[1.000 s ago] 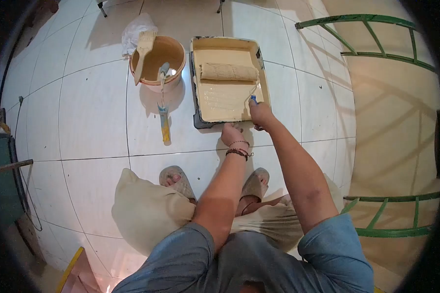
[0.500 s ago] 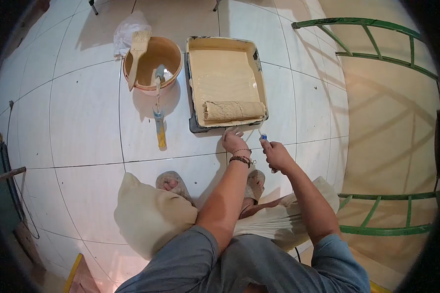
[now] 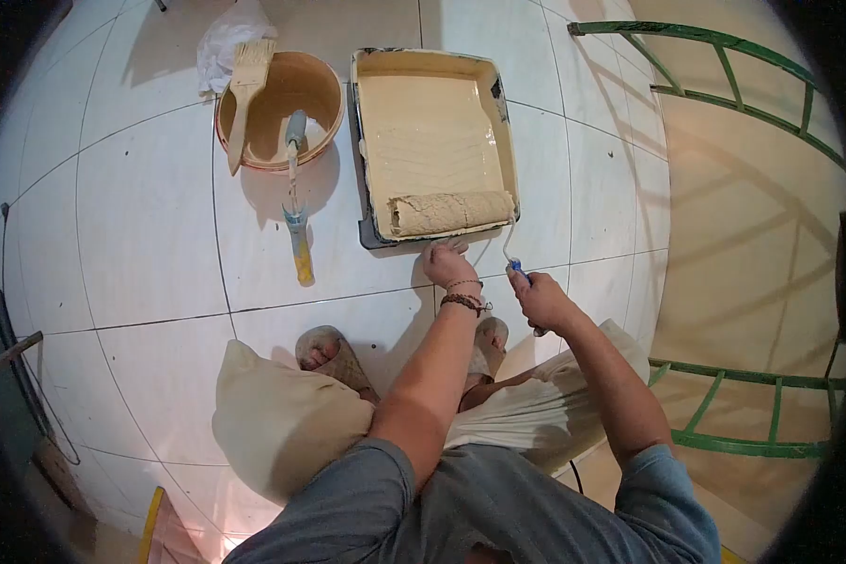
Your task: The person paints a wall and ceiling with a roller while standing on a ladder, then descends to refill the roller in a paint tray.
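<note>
My right hand [image 3: 542, 301] is wrapped round the blue handle of a paint roller [image 3: 453, 212]. The roller's sleeve, thick with cream paint, lies across the near end of a paint tray [image 3: 364, 179]. Cream paint covers the tray's sloped bed. At the tray's near edge, my left hand [image 3: 448, 265] has its fingers curled against the rim, holding it; the fingertips are partly hidden.
Left of the tray stands a paint bucket [image 3: 327, 70] with a flat paintbrush [image 3: 246, 99] across its rim. A small roller with a yellow-blue handle [image 3: 300, 249] leans out of it. Behind is a crumpled plastic bag [image 3: 224, 47]. Green metal rails [image 3: 724, 70] stand right.
My right hand has shifted slightly down and right with the roller handle, and the sleeve has barely moved. The view has tilted a little, while my left hand stays at the tray's edge.
</note>
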A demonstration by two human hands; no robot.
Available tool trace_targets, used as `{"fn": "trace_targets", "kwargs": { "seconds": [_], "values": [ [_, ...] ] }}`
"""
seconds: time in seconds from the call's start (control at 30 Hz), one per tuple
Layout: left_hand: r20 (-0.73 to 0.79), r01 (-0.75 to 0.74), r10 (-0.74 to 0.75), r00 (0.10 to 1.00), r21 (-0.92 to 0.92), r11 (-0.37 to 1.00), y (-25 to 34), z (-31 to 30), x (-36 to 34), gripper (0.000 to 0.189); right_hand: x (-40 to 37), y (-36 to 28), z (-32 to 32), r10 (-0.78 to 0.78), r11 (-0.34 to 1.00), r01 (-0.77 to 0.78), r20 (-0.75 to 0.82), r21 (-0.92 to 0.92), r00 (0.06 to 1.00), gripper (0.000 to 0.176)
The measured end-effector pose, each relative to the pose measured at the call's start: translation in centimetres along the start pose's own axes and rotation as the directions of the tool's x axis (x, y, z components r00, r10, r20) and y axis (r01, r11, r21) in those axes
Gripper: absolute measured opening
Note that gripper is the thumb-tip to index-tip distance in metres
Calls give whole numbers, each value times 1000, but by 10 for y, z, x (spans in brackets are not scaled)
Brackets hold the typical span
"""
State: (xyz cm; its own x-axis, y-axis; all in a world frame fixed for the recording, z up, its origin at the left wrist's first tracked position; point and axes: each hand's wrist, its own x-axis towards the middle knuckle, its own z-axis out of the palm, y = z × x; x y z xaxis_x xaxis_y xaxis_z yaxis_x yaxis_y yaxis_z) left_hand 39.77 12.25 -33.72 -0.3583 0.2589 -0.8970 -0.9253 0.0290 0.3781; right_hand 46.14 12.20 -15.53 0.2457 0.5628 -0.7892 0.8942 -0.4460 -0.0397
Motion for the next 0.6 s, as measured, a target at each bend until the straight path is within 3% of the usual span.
{"fn": "trace_targets", "kwargs": {
  "seconds": [0.17,0.23,0.37,0.47,0.57,0.6],
  "values": [
    [-8,0,0,1000,29,1000,6,5,-6,17,1,-15,-3,4,999,-3,-42,36,999,56],
    [4,-62,62,998,54,997,4,6,-7,14,-4,-40,-12,73,996,-73,1,47,997,63],
    [44,-37,38,998,-14,999,13,7,-12,12,36,-46,-11,76,994,-75,-6,80,997,63],
    [30,36,-35,999,-41,999,19,5,-7,11,75,-45,-7,-136,989,123,-192,-80,972,64],
    [81,101,-103,991,29,994,27,2,-9,11,78,-71,-18,-66,994,76,-131,75,989,63],
    [99,135,-135,986,7,991,29,1,-9,12,65,-84,-21,-74,992,92,-193,87,979,62]
  ]
}}
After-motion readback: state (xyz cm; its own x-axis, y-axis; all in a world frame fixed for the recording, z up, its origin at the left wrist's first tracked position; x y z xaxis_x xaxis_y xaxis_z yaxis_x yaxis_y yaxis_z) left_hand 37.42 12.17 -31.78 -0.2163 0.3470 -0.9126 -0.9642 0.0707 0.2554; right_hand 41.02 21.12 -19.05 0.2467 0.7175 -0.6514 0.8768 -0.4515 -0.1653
